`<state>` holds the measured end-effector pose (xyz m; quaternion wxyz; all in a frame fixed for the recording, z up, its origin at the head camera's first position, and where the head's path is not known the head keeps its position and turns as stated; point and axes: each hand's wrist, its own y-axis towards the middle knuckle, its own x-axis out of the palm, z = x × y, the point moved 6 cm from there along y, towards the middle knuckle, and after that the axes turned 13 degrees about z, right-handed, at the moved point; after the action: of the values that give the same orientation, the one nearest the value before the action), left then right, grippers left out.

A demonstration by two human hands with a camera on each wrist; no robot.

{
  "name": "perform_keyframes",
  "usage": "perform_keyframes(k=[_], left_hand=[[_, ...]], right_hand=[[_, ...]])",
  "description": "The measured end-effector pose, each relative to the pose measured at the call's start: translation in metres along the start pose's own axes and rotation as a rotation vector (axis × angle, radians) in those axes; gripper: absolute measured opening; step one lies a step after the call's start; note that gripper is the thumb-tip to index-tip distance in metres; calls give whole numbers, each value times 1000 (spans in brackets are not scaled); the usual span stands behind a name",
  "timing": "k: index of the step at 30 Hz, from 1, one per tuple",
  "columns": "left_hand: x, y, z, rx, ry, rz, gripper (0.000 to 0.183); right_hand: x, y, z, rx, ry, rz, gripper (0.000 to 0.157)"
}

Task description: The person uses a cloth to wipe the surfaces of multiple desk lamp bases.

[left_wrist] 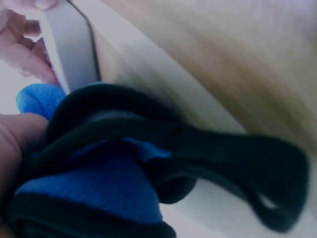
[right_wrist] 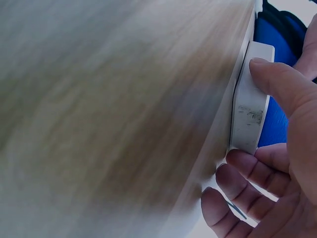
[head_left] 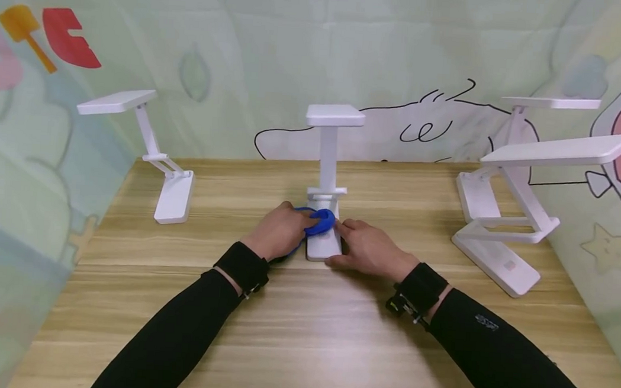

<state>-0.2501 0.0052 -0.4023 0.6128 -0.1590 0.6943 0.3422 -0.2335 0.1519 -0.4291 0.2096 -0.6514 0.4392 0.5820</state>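
Note:
A white folding desk lamp [head_left: 328,153] stands upright at the middle of the wooden table. My left hand [head_left: 280,231] holds a bunched blue cloth [head_left: 322,223] against the upper face of the lamp's base [head_left: 316,252]. In the left wrist view, black edging [left_wrist: 223,148] runs round the cloth and hangs in loose folds. From the right, my right hand [head_left: 372,249] grips the base, with its thumb [right_wrist: 270,74] on one end of the base's edge and the fingertips by the other end. Dark smudges [right_wrist: 253,116] mark that edge.
Another white lamp [head_left: 174,197] stands at the left. Two more lamps stand close together at the right, one [head_left: 498,262] nearer and one [head_left: 476,195] behind it. A printed cloth wall [head_left: 233,64] encloses the table [head_left: 302,336] at the back and sides.

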Motion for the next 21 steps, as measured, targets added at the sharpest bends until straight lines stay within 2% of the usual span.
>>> perform_keyframes(k=[3,5,10,15,17,21], left_hand=[[-3,-7,4,20,-76,-26,39],[-4,-12,5,8,-128,-41,40],[-10,-22,-3,-62,-217,-33,35],[-7,-23,-29,-262,-200,-45,24],[-4,-16,-40,-353,-190,-54,29],[2,4,-63,-498,-240,-53,39]], right_hand=[[0,-2,1,6,-2,-13,92],[0,-3,1,7,-4,-21,92],[0,-4,1,4,2,-18,92],[-1,-3,1,8,12,-14,92],[-1,-3,2,14,13,-15,92],[0,-2,2,25,18,-24,92]])
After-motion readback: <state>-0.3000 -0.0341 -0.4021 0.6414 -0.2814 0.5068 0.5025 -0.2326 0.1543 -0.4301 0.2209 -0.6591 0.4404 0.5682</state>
